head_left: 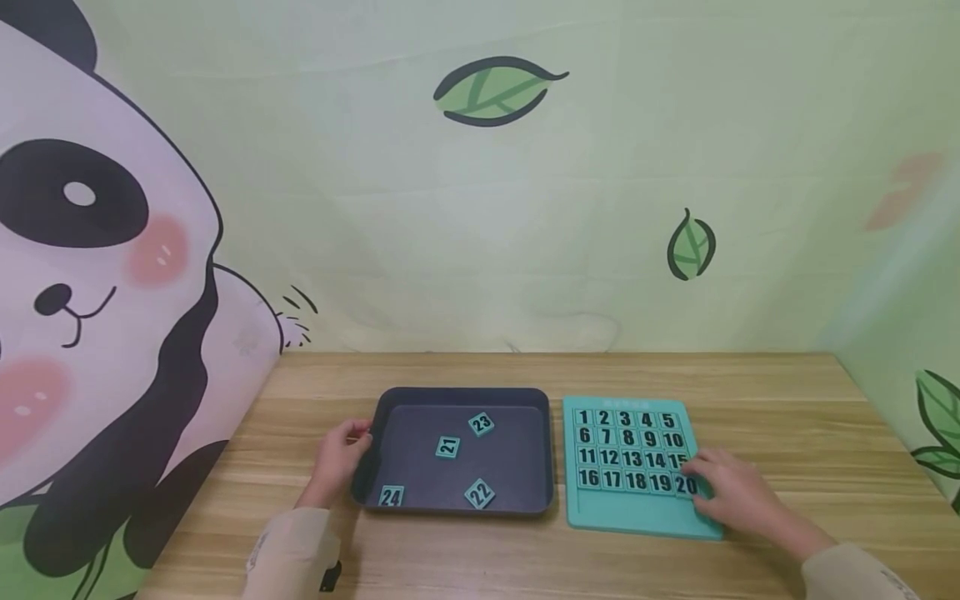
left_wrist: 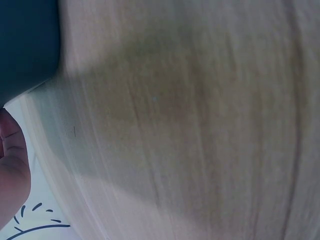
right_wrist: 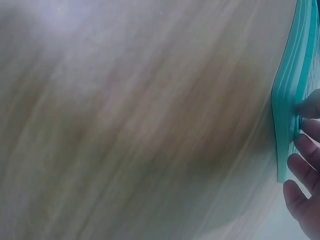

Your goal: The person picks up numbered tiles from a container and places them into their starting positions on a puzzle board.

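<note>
A dark blue tray (head_left: 495, 458) stands on the table, holding loose number tiles 21 (head_left: 447, 447), 22 (head_left: 480, 494), 23 (head_left: 482, 424) and 24 (head_left: 391, 497). My left hand (head_left: 339, 458) holds the tray's left rim; in the left wrist view part of that hand (left_wrist: 12, 170) shows beside the tray's corner (left_wrist: 27, 45). To the right lies a turquoise number board (head_left: 637, 517) with tiles 1 to 20 in rows. My right hand (head_left: 738, 492) pinches tile 20 (head_left: 686, 485), which sits slightly askew at the right end of the fourth row. The right wrist view shows the fingertips (right_wrist: 302, 110) at the board's edge.
Wood-grain table (head_left: 480, 558) surrounds the tray and board, with a narrow gap between the two. Behind it hangs a pale green backdrop (head_left: 375, 208) with printed leaves and a panda (head_left: 97, 250). The board's bottom strip holds no tiles.
</note>
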A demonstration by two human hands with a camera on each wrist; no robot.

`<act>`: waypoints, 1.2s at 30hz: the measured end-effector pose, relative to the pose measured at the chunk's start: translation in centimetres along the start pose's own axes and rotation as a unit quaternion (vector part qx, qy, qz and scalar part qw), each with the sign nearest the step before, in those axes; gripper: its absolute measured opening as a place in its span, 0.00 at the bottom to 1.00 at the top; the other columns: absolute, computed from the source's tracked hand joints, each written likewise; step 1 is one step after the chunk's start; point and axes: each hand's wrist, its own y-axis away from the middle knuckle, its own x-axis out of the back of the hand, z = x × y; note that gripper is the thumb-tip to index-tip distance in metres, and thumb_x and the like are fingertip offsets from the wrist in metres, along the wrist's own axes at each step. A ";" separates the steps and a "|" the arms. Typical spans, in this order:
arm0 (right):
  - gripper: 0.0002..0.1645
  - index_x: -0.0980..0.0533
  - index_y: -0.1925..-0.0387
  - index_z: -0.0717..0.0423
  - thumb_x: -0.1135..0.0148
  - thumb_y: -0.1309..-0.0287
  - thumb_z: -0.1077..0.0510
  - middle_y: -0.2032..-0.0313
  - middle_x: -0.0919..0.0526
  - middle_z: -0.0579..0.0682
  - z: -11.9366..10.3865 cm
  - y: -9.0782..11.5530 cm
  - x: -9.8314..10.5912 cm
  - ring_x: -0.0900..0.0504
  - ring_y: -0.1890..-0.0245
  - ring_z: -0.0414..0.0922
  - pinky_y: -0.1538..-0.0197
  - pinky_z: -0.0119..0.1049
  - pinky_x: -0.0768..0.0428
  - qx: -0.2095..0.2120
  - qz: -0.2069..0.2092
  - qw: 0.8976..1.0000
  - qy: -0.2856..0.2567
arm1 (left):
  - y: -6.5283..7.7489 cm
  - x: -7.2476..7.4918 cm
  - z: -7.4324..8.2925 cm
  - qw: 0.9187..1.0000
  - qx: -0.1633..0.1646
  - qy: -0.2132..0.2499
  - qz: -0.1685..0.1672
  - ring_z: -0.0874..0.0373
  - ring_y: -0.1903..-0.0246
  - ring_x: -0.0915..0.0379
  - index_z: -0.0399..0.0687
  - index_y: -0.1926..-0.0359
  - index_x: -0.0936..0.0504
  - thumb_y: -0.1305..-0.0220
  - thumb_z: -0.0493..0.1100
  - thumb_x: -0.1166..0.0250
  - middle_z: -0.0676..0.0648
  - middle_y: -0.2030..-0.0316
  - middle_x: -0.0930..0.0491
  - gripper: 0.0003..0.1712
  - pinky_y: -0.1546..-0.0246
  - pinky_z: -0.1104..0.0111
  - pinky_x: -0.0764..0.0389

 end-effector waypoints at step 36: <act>0.20 0.23 0.58 0.53 0.35 0.57 0.55 0.60 0.23 0.47 -10.2 -7.1 0.1 0.26 0.57 0.45 0.56 0.40 0.24 0.145 0.069 0.986 -0.049 | 0.0 0.0 -0.1 1.000 0.004 0.010 0.004 0.46 0.58 0.28 0.34 0.53 0.26 0.42 0.34 0.46 0.37 0.60 0.24 0.15 0.59 0.60 0.25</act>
